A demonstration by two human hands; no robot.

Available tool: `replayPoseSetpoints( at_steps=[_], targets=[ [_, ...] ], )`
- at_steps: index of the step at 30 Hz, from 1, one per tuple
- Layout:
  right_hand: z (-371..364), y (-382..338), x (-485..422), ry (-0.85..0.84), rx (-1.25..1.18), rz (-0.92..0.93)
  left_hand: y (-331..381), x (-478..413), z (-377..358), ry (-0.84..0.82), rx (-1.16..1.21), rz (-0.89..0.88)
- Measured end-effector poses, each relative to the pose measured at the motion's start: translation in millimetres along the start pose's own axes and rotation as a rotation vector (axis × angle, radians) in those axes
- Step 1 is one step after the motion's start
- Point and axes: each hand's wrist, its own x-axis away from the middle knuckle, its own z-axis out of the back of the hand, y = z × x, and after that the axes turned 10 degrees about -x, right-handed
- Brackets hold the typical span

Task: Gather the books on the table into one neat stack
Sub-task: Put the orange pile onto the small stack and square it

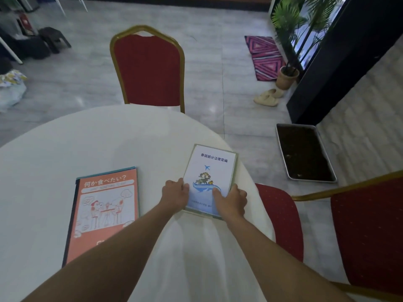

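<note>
Both the left hand [174, 194] and right hand [231, 200] grip the white book [210, 171], covering its lower title.

The left forearm [104, 247] hides the orange book [104, 205] at its five o'clock corner. Small print at six o'clock on the white booklet [209, 177] is blurred, partly under the right hand [231, 201]. The frame's edge cuts the red chair [366, 236] at three o'clock.

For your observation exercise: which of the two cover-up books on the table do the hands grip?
The white-and-blue book with the whale picture, held by left hand and right hand. The orange book lies untouched.
</note>
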Motion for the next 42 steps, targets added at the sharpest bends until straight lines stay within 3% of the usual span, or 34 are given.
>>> replayPoseSetpoints(
  at_steps=[8,15,25,29,32,37,42],
  targets=[
    [10,-3,-2,-0.035,-0.101,-0.078,4,18,-2,-0.088,0.198,0.135],
    [21,10,19,-0.176,-0.043,-0.142,-20,38,-11,-0.142,0.453,0.259],
    [32,27,54,-0.343,-0.133,-0.085,-46,83,-20,-0.174,0.691,0.268],
    [38,28,65,-0.421,-0.255,-0.049,-55,102,-20,-0.203,0.841,0.173],
    [42,25,75,-0.386,-0.302,0.021,-63,112,-12,-0.169,0.87,0.092],
    [58,15,90,-0.41,-0.312,0.174,-68,129,11,-0.178,0.802,-0.141],
    [63,12,105,-0.422,-0.264,0.414,-77,136,20,-0.009,0.534,-0.356]
  ],
)
